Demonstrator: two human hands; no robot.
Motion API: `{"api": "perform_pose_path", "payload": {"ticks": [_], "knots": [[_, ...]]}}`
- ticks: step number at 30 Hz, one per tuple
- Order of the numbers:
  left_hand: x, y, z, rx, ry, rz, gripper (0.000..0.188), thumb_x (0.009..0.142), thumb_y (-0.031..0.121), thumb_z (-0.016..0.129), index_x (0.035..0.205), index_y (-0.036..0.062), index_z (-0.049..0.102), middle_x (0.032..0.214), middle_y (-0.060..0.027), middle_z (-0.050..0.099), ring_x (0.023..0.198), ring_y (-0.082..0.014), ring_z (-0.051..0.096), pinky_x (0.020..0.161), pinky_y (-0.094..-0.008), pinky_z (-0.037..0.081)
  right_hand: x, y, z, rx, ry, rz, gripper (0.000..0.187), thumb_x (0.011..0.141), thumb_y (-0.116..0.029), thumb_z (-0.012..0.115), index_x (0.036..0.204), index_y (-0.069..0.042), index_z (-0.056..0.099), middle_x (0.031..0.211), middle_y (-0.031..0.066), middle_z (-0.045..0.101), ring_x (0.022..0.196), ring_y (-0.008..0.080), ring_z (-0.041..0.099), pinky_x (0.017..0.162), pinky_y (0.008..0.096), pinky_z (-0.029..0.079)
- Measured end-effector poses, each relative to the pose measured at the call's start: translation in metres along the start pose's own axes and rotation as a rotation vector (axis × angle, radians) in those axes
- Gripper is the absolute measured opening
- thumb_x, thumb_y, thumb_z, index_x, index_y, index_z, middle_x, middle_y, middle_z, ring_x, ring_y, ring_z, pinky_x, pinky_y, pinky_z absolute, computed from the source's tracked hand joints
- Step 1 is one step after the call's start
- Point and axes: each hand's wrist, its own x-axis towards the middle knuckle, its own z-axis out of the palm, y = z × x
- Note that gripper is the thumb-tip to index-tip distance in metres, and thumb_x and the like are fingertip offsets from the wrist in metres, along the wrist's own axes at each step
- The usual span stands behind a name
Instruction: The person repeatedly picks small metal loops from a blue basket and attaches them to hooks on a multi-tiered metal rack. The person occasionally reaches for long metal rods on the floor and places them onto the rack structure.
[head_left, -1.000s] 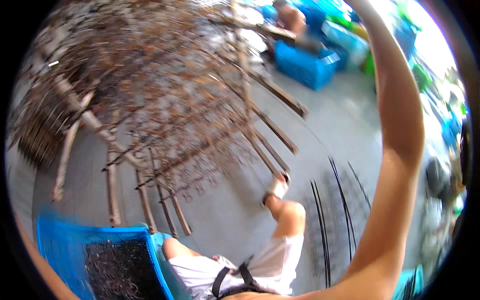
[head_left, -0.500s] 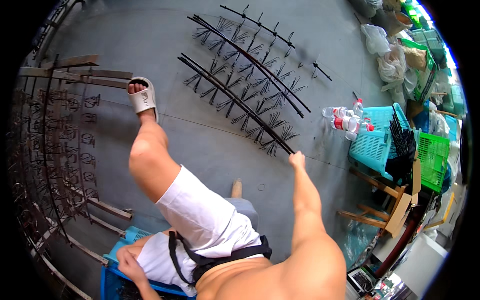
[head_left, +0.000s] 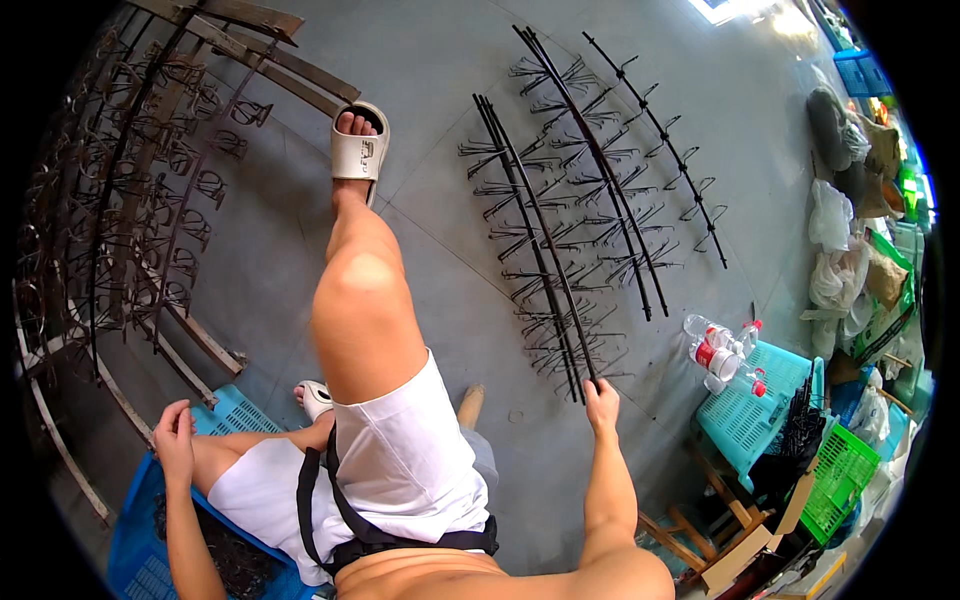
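My right hand (head_left: 600, 405) is closed around the near end of a long black hook rod (head_left: 557, 268), part of the left group on the floor. That rod stands a little apart from the other rods (head_left: 520, 210) of its group. Clusters of thin bent wire hooks stick out along them. Beside it lie a second group of black hook rods (head_left: 606, 170) and a single hook rod (head_left: 672, 145). My left hand (head_left: 175, 437) is raised beside my bent leg, above the rim of a blue crate (head_left: 125, 540), fingers loosely bent with nothing seen in them. Dark wire pieces (head_left: 225, 560) lie in the crate.
On the left stands a metal rack (head_left: 215, 360) hung with wire hooks; my slippered foot (head_left: 358, 150) is by its bar end. At right are plastic bottles (head_left: 720, 350), a light-blue basket (head_left: 745, 410), a green crate (head_left: 840, 485), a wooden stool (head_left: 690, 530) and plastic bags (head_left: 835, 270).
The view has turned, so the rods now point more toward me. My left hand has risen from near my thigh. The right hand still grips the rod end, and that rod has separated from its neighbours.
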Motion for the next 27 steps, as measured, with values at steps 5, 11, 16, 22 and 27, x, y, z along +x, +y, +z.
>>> {"api": "perform_pose_path", "payload": {"ticks": [5,11,16,22,27], "knots": [[-0.004,0.025,0.015,-0.114,-0.070,-0.003,0.013,0.085,0.011,0.061,0.081,-0.0010,0.060,0.067,-0.0027,0.058,0.055,-0.0058,0.049,0.048,-0.0205,0.039,0.000,-0.042,-0.046,-0.116,0.220,0.061,0.048,0.078,-0.054,0.060,0.081,-0.006,0.067,0.076,0.0162,0.065,0.076,0.0355,0.062,0.067,0.0407,0.047],[-0.033,0.014,0.018,-0.380,-0.015,0.100,0.015,0.087,0.009,0.059,0.077,0.0033,0.050,0.063,0.0010,0.050,0.055,-0.0049,0.046,0.047,-0.0193,0.038,-0.070,-0.033,-0.090,-0.094,0.417,0.008,0.046,0.078,-0.055,0.060,0.078,-0.010,0.068,0.073,0.0126,0.066,0.073,0.0343,0.062,0.066,0.0415,0.048],[-0.020,0.095,0.032,-0.568,-0.099,0.483,0.006,0.088,-0.001,0.051,0.082,-0.0010,0.051,0.090,-0.0068,0.060,0.075,-0.0112,0.058,0.075,-0.0254,0.051,-0.148,-0.018,-0.178,-0.130,0.760,-0.212,0.036,0.077,-0.043,0.068,0.073,-0.007,0.067,0.066,0.0152,0.062,0.060,0.0325,0.060,0.058,0.0389,0.046],[0.013,0.208,0.000,-1.189,-0.393,0.654,0.038,0.085,0.024,0.063,0.112,-0.0003,0.053,0.117,-0.0168,0.058,0.108,-0.0221,0.053,0.100,-0.0332,0.035,-0.174,-0.067,-0.316,-0.101,1.053,-0.849,0.030,0.074,-0.028,0.073,0.068,-0.002,0.059,0.057,0.0124,0.054,0.050,0.0297,0.050,0.048,0.0383,0.039],[0.023,0.190,-0.047,-1.383,-0.499,0.564,0.065,0.089,0.057,0.044,0.122,0.0016,0.050,0.129,-0.0180,0.049,0.127,-0.0256,0.038,0.110,-0.0407,0.010,-0.214,-0.204,-0.391,-0.483,1.243,-1.287,0.037,0.075,-0.033,0.072,0.065,-0.007,0.047,0.055,0.0075,0.041,0.051,0.0288,0.042,0.049,0.0385,0.029]]}}
